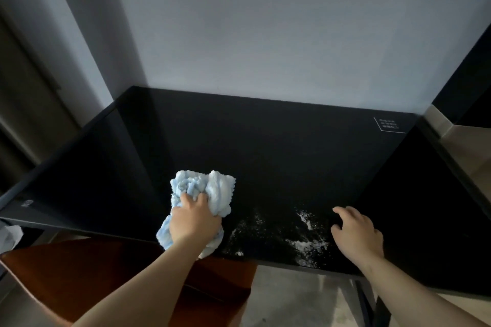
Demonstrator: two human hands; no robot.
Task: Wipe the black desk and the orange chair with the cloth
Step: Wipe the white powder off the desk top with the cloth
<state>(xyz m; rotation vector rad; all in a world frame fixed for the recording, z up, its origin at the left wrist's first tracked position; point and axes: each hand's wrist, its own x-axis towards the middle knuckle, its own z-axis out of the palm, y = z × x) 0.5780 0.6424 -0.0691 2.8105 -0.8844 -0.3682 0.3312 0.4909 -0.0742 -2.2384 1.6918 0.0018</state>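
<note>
The black desk point(265, 146) fills the middle of the view, its top glossy. My left hand point(195, 220) grips a crumpled light-blue and white cloth point(202, 188) and presses it on the desk near the front edge. White powdery specks point(305, 233) lie on the desk between my hands. Resting on the desk to the right of the specks is my right hand point(358, 233), fingers spread and holding nothing. The orange chair point(93, 273) stands below the desk's front edge at lower left, partly hidden by my left forearm.
A grey wall point(265, 21) rises behind the desk. A white printed label point(389, 124) sits at the desk's far right corner. A black desk leg point(372, 302) goes down to the floor at lower right. Something white point(9, 236) shows at the left edge.
</note>
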